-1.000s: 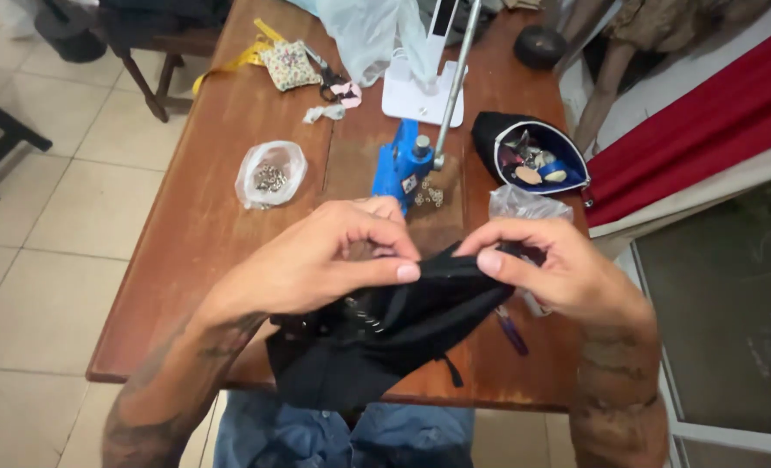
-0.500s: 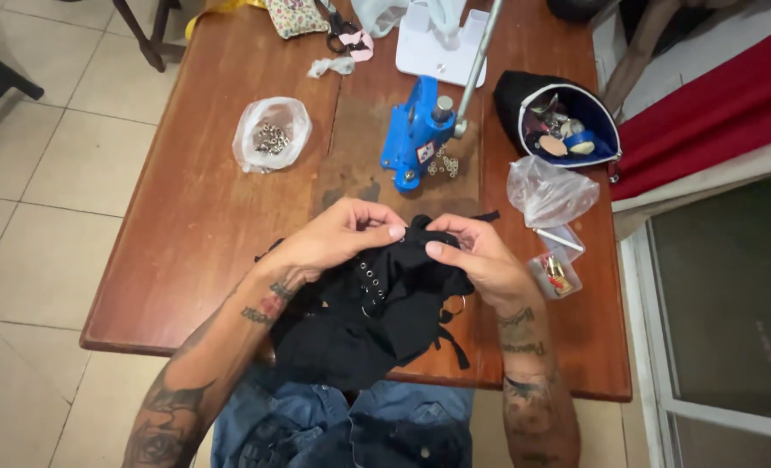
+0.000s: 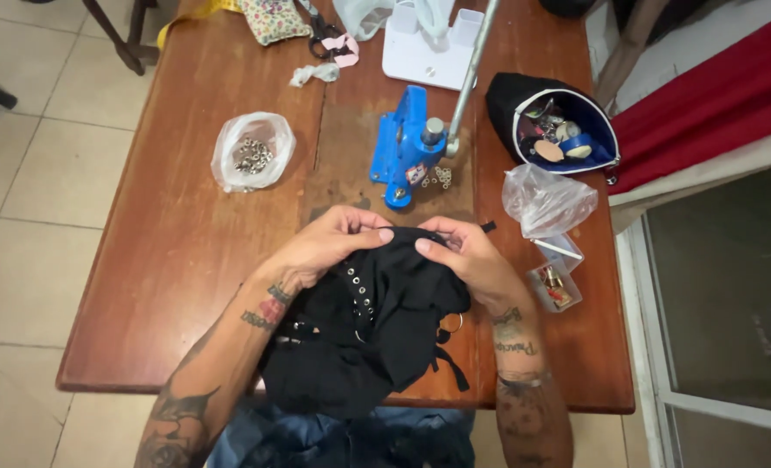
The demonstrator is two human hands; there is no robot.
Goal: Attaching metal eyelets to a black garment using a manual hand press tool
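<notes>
On wood, both hands pinch soft black garment (image 3: 385,321).

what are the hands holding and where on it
Both hands, left and right, pinch the top edge of a black garment between thumbs and fingers; the rest of it lies on the table and hangs over its edge.
</notes>
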